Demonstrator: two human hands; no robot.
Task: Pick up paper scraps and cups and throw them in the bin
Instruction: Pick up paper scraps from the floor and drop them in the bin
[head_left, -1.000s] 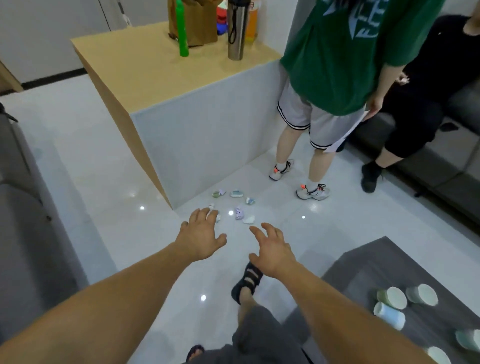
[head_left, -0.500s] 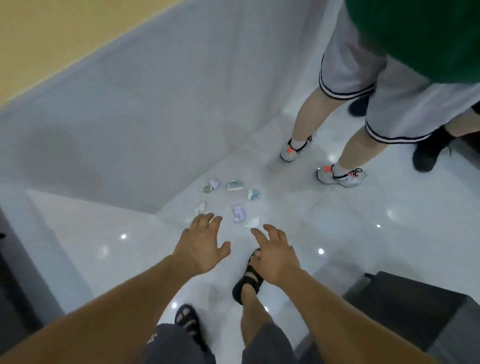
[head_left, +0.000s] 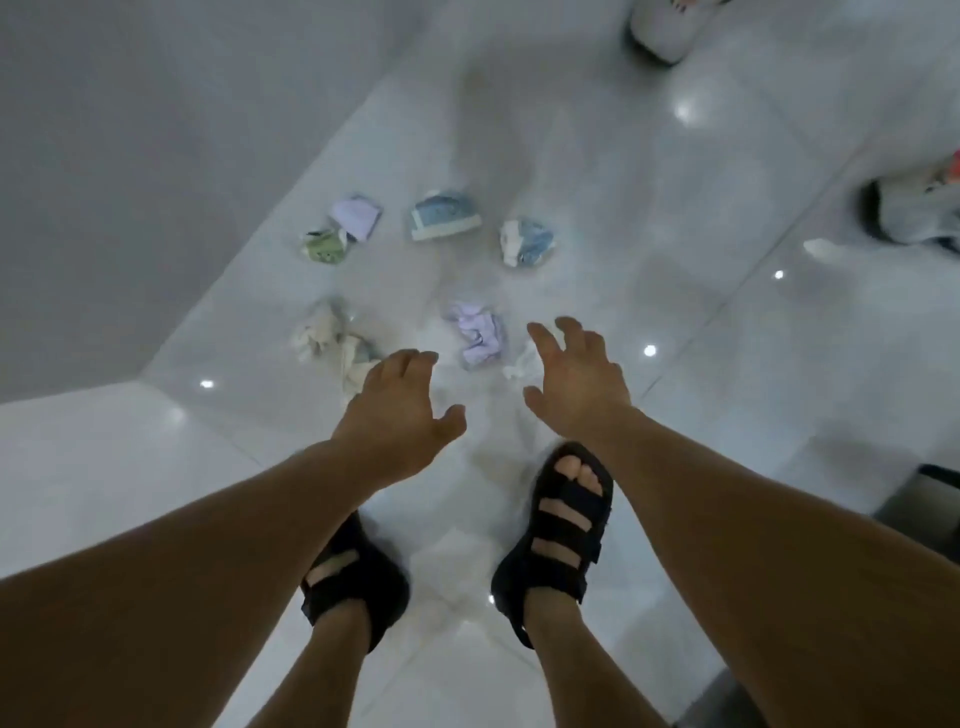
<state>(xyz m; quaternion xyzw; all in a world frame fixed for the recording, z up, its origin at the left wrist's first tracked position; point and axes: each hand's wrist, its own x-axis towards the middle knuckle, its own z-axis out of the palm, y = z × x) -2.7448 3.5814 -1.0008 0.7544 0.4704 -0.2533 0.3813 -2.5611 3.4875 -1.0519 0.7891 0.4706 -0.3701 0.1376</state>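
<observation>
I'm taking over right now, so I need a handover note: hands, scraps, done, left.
Left hand: open, empty, by the cream scrap.
Right hand: open, empty, over the white scrap, beside the purple scrap.
Farther off on the floor: green scrap, lilac scrap, blue scrap, blue-white scrap.
Done: nothing picked up.
Left: all seven scraps; cups and bin are out of view.

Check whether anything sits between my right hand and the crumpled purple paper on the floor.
Nothing blocks it. The right hand is open just right of the purple scrap; a small white scrap lies partly under that hand, beside it.
</observation>
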